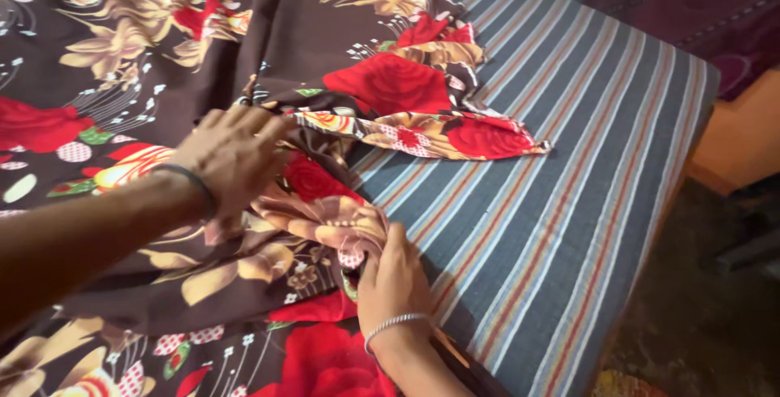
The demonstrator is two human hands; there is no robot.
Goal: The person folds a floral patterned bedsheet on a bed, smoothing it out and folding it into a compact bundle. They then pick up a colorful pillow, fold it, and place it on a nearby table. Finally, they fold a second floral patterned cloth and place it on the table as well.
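Nearest to the camera, the right hand (396, 279) is seen with a silver bracelet (396, 323) on its wrist. Its fingers are closed on a bunched fold of the floral sheet (244, 47), a dark brown cloth printed with red roses and beige flowers. The gripped fold lies just above this hand, and more of the sheet is spread under it and to its left.

Further up and to the left, the left hand (233, 156) is laid on the sheet with the fingers spread and slightly bent; a dark band (195, 182) is worn at its wrist. The cloth is pressed under the palm, but it cannot be told whether anything is pinched.

Beyond the left hand, the sheet is folded back on itself, and one pointed corner is stretched far to the right of both hands. Everything is carried by a striped mattress (585, 161) in grey, blue and red. No container is seen.
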